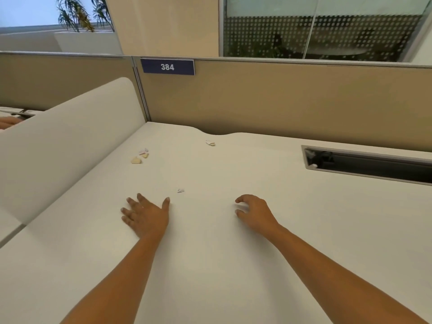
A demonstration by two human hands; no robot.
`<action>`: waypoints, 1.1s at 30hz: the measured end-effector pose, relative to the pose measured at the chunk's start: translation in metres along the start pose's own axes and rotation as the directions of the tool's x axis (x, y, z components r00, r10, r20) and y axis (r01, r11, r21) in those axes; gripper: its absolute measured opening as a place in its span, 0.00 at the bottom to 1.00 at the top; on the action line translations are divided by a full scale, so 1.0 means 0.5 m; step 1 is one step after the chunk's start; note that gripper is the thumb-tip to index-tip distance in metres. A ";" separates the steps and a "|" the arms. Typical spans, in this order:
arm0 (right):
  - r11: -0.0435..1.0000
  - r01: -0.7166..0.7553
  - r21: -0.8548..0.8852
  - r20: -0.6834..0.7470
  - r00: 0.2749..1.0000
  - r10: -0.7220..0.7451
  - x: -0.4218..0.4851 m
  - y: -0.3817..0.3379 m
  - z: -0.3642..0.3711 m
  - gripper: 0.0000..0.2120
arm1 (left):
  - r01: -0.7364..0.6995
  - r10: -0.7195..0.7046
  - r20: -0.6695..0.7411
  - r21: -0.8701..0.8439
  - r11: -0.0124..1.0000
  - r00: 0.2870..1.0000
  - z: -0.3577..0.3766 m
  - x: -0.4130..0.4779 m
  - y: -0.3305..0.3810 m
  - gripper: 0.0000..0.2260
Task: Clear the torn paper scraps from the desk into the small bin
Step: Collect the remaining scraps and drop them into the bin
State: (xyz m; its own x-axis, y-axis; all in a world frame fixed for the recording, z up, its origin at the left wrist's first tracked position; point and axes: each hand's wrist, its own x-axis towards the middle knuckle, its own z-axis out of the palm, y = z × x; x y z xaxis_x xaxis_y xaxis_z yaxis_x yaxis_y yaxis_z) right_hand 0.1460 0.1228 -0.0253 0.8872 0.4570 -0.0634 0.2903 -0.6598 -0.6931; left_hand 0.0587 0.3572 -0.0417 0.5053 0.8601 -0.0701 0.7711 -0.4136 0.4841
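Note:
Several torn paper scraps lie on the white desk [210, 253]. A small white scrap [180, 190] sits just beyond my left thumb. Yellow and pink scraps [139, 156] lie in a cluster at the far left, near the divider. Another scrap [210, 143] lies near the desk's back edge. My left hand [146, 215] is spread flat over the desk, fingers straight, holding nothing. My right hand [253, 212] hovers to the right with fingers loosely curled and nothing in it. No bin is in view.
A white side divider [70, 146] runs along the desk's left. A tan partition [280, 101] with a blue sign "384" [167, 66] closes the back. A grey cable slot [367, 163] is cut into the desk at the right.

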 end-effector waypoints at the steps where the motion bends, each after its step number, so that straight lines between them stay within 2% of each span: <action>1: 1.000 0.008 -0.005 -0.001 1.000 -0.008 0.006 -0.004 0.008 0.15 | -0.041 0.041 0.006 0.009 0.999 0.999 0.003 0.011 0.006 0.38; 5: 0.999 0.030 -0.031 -0.022 0.999 -0.031 0.031 -0.015 0.029 0.16 | -0.283 0.280 0.082 0.017 0.959 0.956 0.018 0.037 0.034 0.36; 9: 0.998 0.036 -0.055 -0.022 0.999 -0.037 0.055 -0.022 0.042 0.17 | -0.515 0.504 0.185 0.014 0.857 0.843 0.038 0.049 0.054 0.26; 12: 0.993 0.047 -0.105 0.001 0.999 -0.047 0.079 -0.029 0.050 0.18 | -0.600 0.593 0.212 -0.034 0.799 0.777 0.046 0.058 0.064 0.19; 15: 0.987 0.048 -0.155 0.031 0.999 -0.043 0.109 -0.039 0.059 0.19 | -0.637 0.626 0.187 -0.005 0.771 0.757 0.048 0.082 0.060 0.18; 22: 0.979 0.057 -0.196 0.065 0.997 -0.045 0.189 -0.073 0.080 0.20 | -0.552 0.566 0.052 -0.161 0.818 0.823 0.022 0.165 0.033 0.13; 25: 0.978 0.071 -0.198 0.062 0.996 -0.060 0.216 -0.081 0.092 0.20 | -0.457 0.468 -0.008 -0.229 0.860 0.884 0.001 0.220 0.015 0.14; 28: 0.976 0.092 -0.197 0.059 0.995 -0.082 0.241 -0.083 0.102 0.19 | -0.414 0.391 -0.144 -0.204 0.887 0.909 -0.016 0.287 0.002 0.15; 33: 0.973 0.123 -0.195 0.043 0.992 -0.117 0.281 -0.081 0.113 0.19 | -0.259 0.186 -0.221 -0.373 0.891 0.957 -0.032 0.367 0.018 0.17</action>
State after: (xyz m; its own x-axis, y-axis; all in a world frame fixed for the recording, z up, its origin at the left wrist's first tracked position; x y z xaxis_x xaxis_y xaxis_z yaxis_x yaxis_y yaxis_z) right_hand 0.2387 0.2472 -0.0468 0.8308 0.5564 -0.0124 0.4618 -0.7017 -0.5425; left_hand 0.1522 0.5162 -0.0363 0.5419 0.8123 0.2158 0.4115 -0.4803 0.7746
